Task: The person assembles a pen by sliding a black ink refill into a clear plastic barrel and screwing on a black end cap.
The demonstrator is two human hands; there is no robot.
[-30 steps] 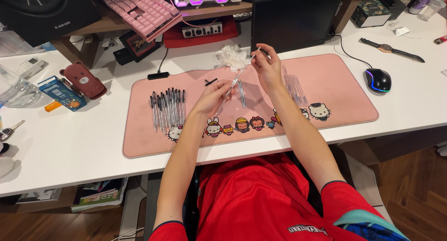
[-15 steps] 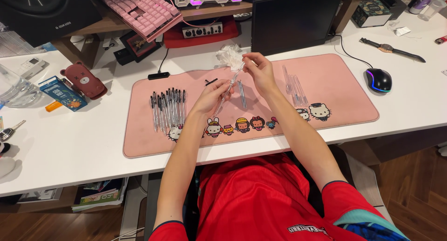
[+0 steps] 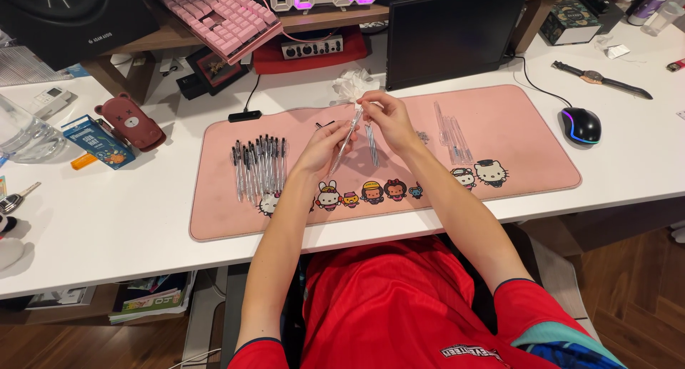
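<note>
A: Pen barrel (image 3: pixel 347 137), clear, is held tilted above the pink mat (image 3: pixel 514 119), mid-worktop; left hand (image 3: pixel 325 146) grips its lower end, right hand (image 3: pixel 385 116) pinches the top.

B: Progress?

A: Judged partway. Finished pens (image 3: pixel 258 166) lie in a row to the left; loose clear parts (image 3: pixel 451 132) wait to the right.

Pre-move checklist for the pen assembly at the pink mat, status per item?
1. Clear pen barrel held by both hands: ok.
2. Left hand grips the lower end: ok.
3. Right hand pinches the top end: ok.
4. Second thin part hanging from the right hand, secure: cannot tell.
5. Row of finished pens lies on the pink desk mat, apart from the hands: ok.
6. Spare clear barrels on the mat: ok.
</note>
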